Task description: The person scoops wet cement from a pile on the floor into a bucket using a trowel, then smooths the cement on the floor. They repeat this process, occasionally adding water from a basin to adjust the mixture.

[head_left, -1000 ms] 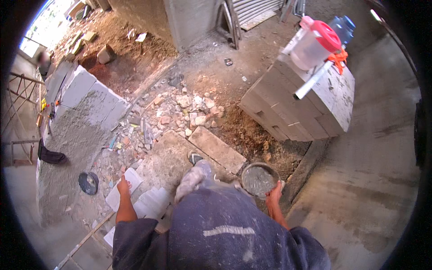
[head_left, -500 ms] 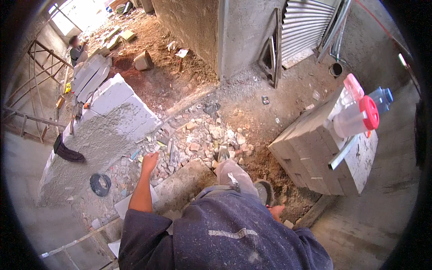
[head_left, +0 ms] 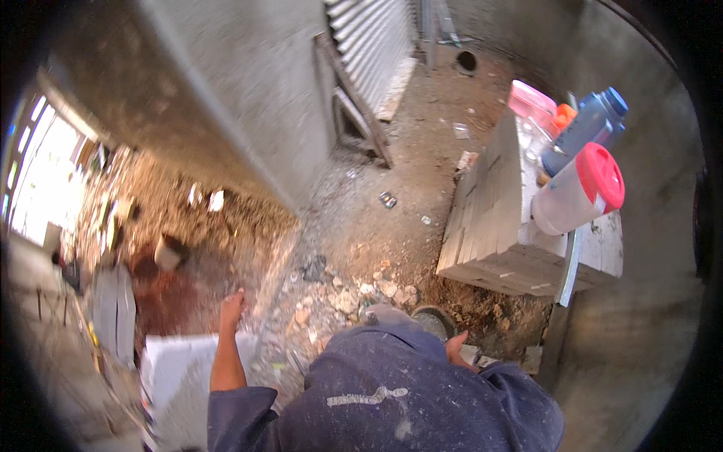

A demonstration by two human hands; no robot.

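My left hand (head_left: 233,307) is held out ahead of the body with its fingers curled in, and nothing shows in it. It hangs above the ground near a white panel partly covered with grey mortar (head_left: 177,361). My right hand (head_left: 456,349) is low at my right side, against the rim of a dark bucket (head_left: 437,319). Its fingers look closed on the bucket, though my sleeve and body hide part of the grip. Something grey lies inside the bucket.
Broken rubble (head_left: 343,300) covers the ground ahead. To the right stands a stack of pale blocks (head_left: 482,218), bearing a clear jug with a red lid (head_left: 578,192), a blue bottle (head_left: 586,132) and a pink-lidded container (head_left: 532,104). A wall (head_left: 248,98) and corrugated sheet (head_left: 376,45) stand ahead.
My view has turned to the right, and the block stack looks nearer. My left hand has swung forward and away from the rubble. The bucket has stayed beside my right hand.
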